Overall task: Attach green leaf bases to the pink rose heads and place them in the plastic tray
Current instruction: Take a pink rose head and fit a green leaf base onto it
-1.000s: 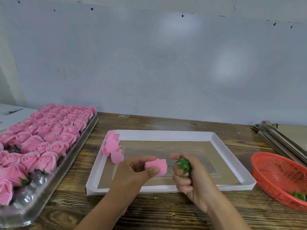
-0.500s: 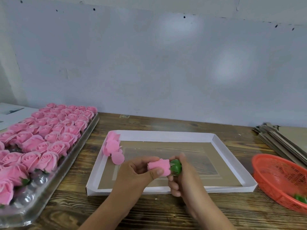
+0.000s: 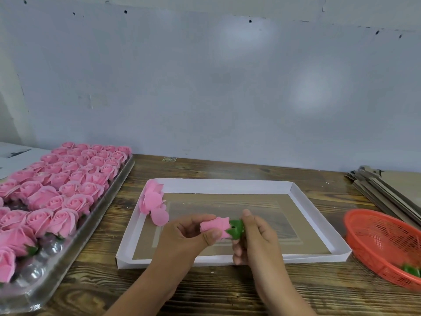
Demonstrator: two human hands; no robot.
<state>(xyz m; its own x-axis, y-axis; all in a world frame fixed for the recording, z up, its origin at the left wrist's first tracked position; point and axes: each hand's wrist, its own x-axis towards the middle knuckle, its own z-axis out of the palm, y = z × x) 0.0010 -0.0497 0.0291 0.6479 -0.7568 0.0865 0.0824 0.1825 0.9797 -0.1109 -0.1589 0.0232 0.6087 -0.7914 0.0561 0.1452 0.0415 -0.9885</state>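
My left hand (image 3: 186, 238) pinches a pink rose head (image 3: 215, 225) between thumb and fingers, above the near part of a white cardboard tray (image 3: 218, 185). My right hand (image 3: 255, 238) holds a green leaf base (image 3: 237, 229) pressed against the rose head's right end. A few loose pink rose heads (image 3: 153, 202) lie in the white tray's left corner. At the left, a clear plastic tray (image 3: 57, 265) holds several rows of pink roses (image 3: 68, 179), with some hollow cells showing near its front.
A red mesh basket (image 3: 382, 245) at the right edge holds a green leaf base (image 3: 411, 270). Flat cardboard sheets (image 3: 387, 188) are stacked behind the basket. The wooden table (image 3: 227, 290) meets a pale wall at the back.
My right hand brought the green leaf base leftward from apart to against the rose head's end. My left hand stayed nearly in place, holding the rose head.
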